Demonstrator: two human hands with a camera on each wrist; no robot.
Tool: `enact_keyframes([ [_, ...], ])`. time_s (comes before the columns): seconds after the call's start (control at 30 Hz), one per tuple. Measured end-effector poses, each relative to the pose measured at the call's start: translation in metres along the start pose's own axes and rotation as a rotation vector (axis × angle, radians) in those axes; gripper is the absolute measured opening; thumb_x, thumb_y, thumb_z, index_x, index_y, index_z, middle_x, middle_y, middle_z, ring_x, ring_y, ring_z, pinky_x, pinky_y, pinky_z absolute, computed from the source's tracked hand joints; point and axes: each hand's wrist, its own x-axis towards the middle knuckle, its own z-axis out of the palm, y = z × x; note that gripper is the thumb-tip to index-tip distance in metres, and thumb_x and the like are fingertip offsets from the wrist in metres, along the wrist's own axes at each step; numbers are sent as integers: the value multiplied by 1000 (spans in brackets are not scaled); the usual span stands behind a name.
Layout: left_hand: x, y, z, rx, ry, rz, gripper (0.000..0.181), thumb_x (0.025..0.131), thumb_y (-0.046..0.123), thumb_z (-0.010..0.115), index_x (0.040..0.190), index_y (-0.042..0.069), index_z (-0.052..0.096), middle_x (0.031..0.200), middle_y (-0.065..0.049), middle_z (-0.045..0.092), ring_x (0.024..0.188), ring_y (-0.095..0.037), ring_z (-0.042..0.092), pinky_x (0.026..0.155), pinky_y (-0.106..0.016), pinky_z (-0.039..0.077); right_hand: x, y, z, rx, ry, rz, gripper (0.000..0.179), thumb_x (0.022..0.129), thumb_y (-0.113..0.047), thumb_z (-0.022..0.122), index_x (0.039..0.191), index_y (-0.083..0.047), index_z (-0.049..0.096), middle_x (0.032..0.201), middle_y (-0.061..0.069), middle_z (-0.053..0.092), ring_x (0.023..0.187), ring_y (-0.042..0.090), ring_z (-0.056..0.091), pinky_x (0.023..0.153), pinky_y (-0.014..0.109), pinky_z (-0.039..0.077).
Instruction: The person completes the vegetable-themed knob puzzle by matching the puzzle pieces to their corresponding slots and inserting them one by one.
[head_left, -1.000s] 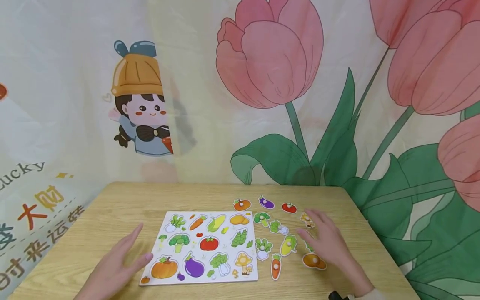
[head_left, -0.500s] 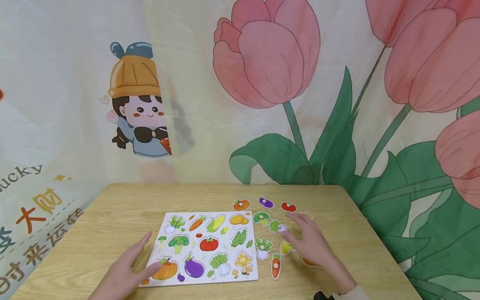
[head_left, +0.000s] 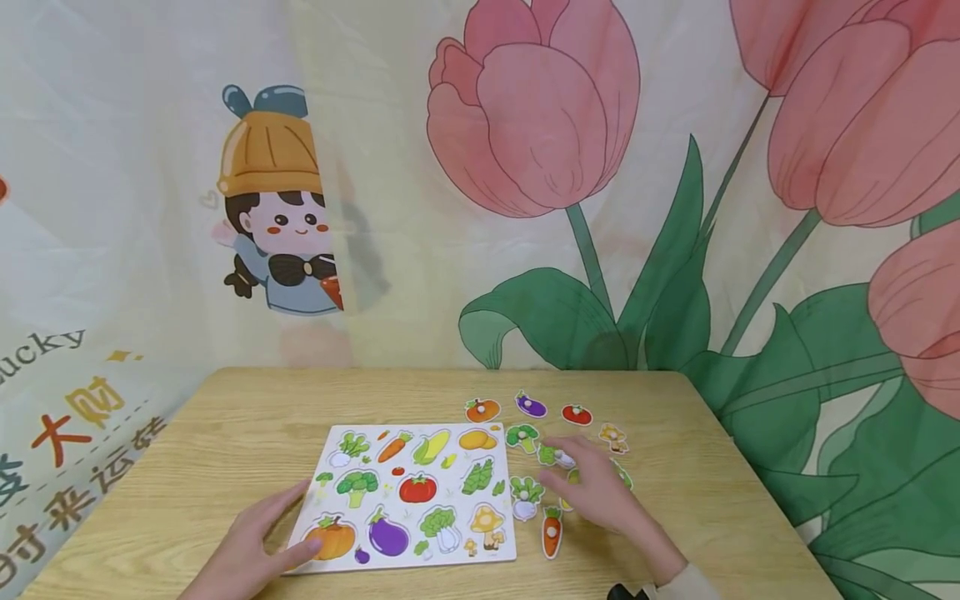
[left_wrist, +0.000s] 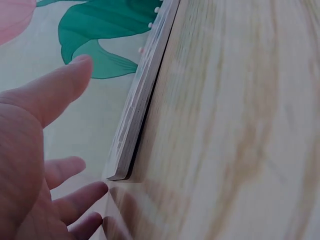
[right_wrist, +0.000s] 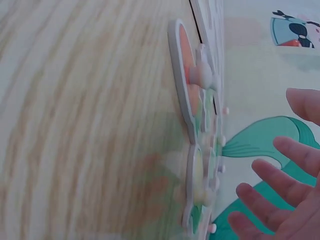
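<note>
Left: my left hand [head_left: 251, 546] flanks the near-left corner of the white board [head_left: 452, 487], thumb above the printed pumpkin [head_left: 333, 542], fingers spread and clasping nothing; whether it touches the edge, I cannot tell. The placement seems suited to steadying that side. Centre: the board lies flat on the wooden table [head_left: 180, 467], its pictures upright to me, presumably for easy viewing. Just beyond its right edge lie the broccoli piece [head_left: 517, 433], turnip piece [head_left: 525, 509], carrot piece [head_left: 552, 546] and cabbage piece [head_left: 547, 456], face up. Their knobs [right_wrist: 202, 75] stand uppermost, likely so that fingertips can pinch them. Right: my right hand [head_left: 596, 492] hovers over this cluster, empty, fingers parted, index finger and thumb nearest the cabbage piece; it partly hides pieces below. Farther right lies the mushroom piece [head_left: 613, 437], probably within the same reach.
</note>
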Motion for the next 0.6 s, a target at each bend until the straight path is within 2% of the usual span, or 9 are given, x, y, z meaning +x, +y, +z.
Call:
enact_keyframes([
  [0.17,0,-5,4,39,4,19,86,90,47,82,158,5,48,152,-34,50,138,-57,39,101,-79,37,2,-1,5,-8,-42,-12,44,99,-30,77,140,-14,69,143,10,65,133,37,59,108,63,49],
  [0.33,1,-7,5,72,8,46,87,87,46,85,155,3,52,150,-31,53,136,-57,42,101,-78,38,3,-2,9,-21,-114,-47,37,98,-24,78,132,-10,73,129,6,70,119,30,65,100,55,56],
  [0.5,1,-8,6,76,-26,14,95,85,50,86,157,1,48,153,-31,49,138,-55,39,103,-79,36,5,-3,13,-28,-175,-60,34,96,-27,80,126,-12,75,120,2,72,111,23,65,95,46,57],
  [0.6,0,-10,7,84,-22,18,97,84,51,86,156,0,49,153,-30,50,138,-54,39,103,-79,37,6,-2,14,-31,-195,-54,31,96,-29,81,123,-15,77,116,-1,71,107,20,64,93,41,57],
])
